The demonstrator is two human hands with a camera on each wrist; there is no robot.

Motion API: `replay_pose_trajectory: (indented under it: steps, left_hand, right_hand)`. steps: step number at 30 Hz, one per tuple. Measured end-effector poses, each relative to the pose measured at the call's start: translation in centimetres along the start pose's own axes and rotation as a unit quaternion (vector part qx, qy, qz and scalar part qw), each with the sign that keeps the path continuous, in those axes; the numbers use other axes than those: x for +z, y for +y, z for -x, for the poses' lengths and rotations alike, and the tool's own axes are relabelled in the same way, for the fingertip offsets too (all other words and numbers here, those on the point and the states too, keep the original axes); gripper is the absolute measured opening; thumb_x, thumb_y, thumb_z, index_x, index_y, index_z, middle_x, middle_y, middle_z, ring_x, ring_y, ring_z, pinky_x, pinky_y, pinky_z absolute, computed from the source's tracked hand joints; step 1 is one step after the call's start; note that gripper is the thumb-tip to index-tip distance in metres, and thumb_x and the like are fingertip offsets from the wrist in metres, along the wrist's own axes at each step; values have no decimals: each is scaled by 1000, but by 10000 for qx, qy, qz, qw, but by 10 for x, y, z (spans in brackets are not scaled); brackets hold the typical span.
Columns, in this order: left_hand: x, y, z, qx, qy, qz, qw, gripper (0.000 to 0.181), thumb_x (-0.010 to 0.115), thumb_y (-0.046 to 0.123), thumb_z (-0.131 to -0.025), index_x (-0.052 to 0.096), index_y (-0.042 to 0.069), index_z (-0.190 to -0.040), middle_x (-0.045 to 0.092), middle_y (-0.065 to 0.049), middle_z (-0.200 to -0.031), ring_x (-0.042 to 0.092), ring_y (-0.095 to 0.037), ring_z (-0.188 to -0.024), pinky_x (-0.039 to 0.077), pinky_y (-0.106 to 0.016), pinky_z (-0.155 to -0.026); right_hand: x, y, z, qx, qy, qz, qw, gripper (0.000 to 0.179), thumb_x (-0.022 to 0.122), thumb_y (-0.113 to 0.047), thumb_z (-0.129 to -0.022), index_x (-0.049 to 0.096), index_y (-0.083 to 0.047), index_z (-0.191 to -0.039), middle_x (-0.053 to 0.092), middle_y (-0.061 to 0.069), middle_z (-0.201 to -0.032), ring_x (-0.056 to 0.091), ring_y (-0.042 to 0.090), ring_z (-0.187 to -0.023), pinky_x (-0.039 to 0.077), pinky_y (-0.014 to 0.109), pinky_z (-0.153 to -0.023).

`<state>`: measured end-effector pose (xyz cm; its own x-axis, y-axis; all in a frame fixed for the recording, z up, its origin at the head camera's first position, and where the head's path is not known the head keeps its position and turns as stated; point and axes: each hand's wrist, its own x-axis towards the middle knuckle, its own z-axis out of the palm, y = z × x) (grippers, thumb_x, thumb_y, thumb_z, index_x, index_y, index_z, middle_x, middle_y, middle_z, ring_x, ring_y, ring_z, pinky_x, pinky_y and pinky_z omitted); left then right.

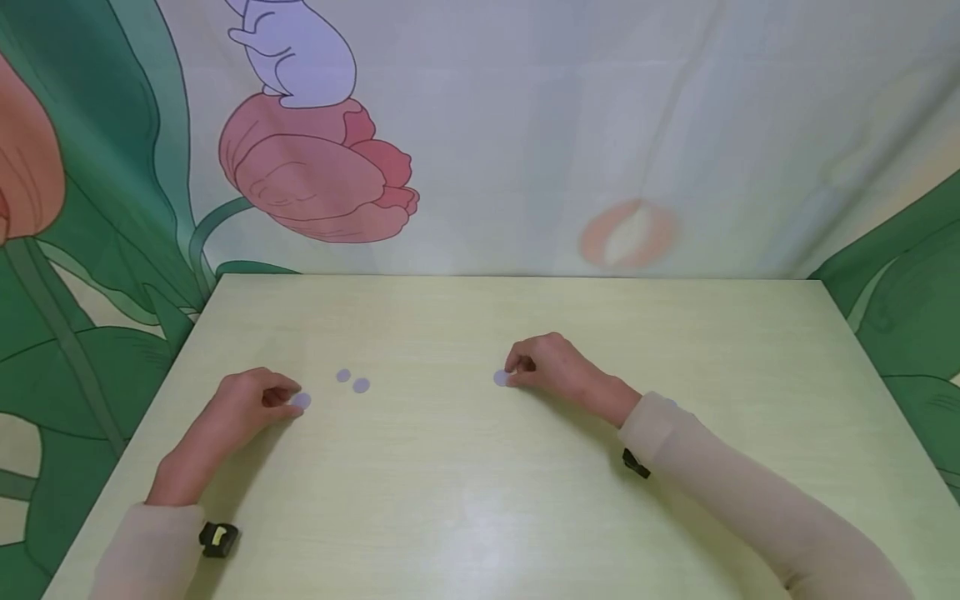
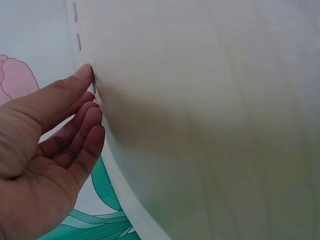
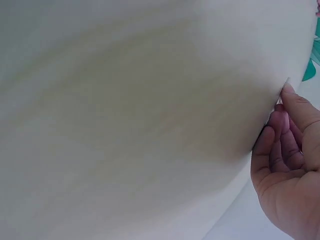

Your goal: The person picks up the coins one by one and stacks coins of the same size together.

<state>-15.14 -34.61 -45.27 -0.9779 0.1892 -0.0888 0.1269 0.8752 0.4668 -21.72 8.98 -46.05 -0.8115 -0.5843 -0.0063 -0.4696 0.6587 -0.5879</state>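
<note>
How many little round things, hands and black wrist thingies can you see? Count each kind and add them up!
Pale discs: 5, one mostly hidden by the right sleeve
Hands: 2, left hand and right hand
Black wrist gadgets: 2
Total: 9

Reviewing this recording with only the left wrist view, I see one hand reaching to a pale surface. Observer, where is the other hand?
Observer: The right hand is nearer the middle of the table, thumb and fingertips at the edge of a pale disc.
Operator: Past the left hand I get two thin slivers. What shape are they?
Observer: Round; the head view shows two loose discs lying flat between the hands.
</note>
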Motion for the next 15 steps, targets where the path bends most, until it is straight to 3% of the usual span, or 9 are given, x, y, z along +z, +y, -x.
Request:
replay_pose_trajectory:
  steps: [4,11,15]
  left_hand:
    - [1,-2,0,81,-28,68,9999,29,82,9,-85,73,-4,-110,67,-9,-92,59,-24,-85,52,-40,-77]
    - [-1,-6,2,126,-84,151,9998,25,81,10,-87,74,-1,-108,66,-8,-93,58,-23,-85,52,-38,-76]
    - [-3,-5,-1,46,-277,133,9995,24,80,12,-88,72,0,-107,64,-6,-91,56,-23,-85,51,-36,-75]
  right_hand:
    - [-1,4,1,-172,-95,-96,9998,19,78,-20,-91,75,-9,-107,61,-6,-74,52,10,-70,46,25,-72]
    - [-2,16,-2,-387,-389,-311,9980,22,78,-17,-92,78,-11,-113,65,-7,-82,56,11,-76,50,25,-75]
    - [-4,20,-5,-432,-506,-389,9970,24,79,-16,-90,78,-11,-113,65,-7,-84,58,11,-78,50,25,-75]
